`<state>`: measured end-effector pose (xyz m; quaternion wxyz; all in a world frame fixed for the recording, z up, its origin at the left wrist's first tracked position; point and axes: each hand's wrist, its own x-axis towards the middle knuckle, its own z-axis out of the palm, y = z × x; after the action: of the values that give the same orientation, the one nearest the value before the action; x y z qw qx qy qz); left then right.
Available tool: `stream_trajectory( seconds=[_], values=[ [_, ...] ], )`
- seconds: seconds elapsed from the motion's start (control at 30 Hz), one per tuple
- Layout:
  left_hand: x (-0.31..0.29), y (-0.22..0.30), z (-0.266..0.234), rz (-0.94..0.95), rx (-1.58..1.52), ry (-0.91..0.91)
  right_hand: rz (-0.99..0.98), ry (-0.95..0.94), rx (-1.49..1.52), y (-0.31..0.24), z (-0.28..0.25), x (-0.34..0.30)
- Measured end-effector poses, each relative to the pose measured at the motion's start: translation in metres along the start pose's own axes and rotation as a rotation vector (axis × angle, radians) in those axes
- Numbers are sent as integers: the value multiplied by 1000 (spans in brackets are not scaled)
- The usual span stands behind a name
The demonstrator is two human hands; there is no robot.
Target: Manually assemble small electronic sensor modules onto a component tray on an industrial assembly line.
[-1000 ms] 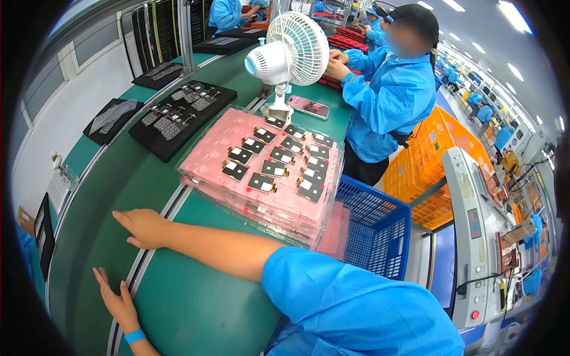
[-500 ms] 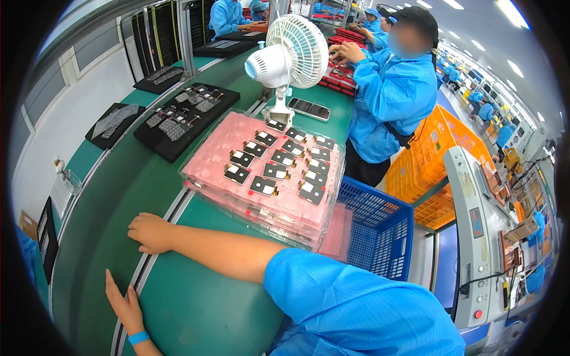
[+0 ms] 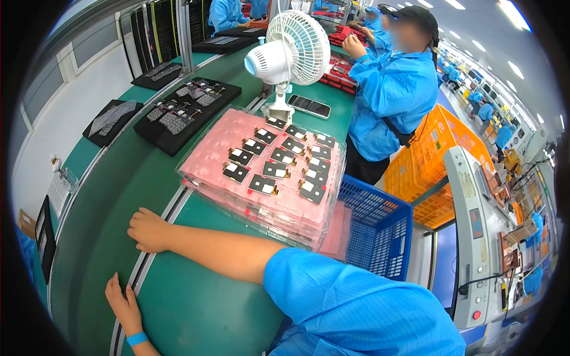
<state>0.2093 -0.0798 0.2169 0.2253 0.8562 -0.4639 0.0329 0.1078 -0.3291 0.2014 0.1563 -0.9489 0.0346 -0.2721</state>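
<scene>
The green belt (image 3: 107, 196) reaches beneath the right hand (image 3: 148, 230); beyond that hand, to its right, sits 1 pink tray stack (image 3: 208, 142); its fingers curl loosely, grip unclear; nearer the body, the left hand (image 3: 124, 305) spreads its thumb; black modules (image 3: 236, 172) top the stack

Illumination is bright and even. Visible sources are the rows of white ceiling lights (image 3: 515, 16) at upper right, burnt out to plain white. Shadows are soft; the interior of the blue basket (image 3: 371, 234) reads darker. Small glints mark the clear plastic edges of the pink tray stack (image 3: 205, 145). The right hand (image 3: 149, 230) and left hand (image 3: 124, 308) are acceptably sharp. Fisheye distortion bows the belt rail (image 3: 155, 237), and black vignetting closes the corners. Distant workstations at right lose fine detail. A blur patch masks one co-worker's (image 3: 389, 107) face.
</scene>
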Motion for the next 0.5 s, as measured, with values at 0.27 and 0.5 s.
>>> stream_trajectory(
  seconds=[0.27, 0.5],
  values=[
    [0, 0, -3, 39, 78, -22, 95, -12, -65, -6, -1, 3],
    [2, -1, -2, 51, 57, -16, 157, -59, -82, -8, -9, 4]
  ],
)
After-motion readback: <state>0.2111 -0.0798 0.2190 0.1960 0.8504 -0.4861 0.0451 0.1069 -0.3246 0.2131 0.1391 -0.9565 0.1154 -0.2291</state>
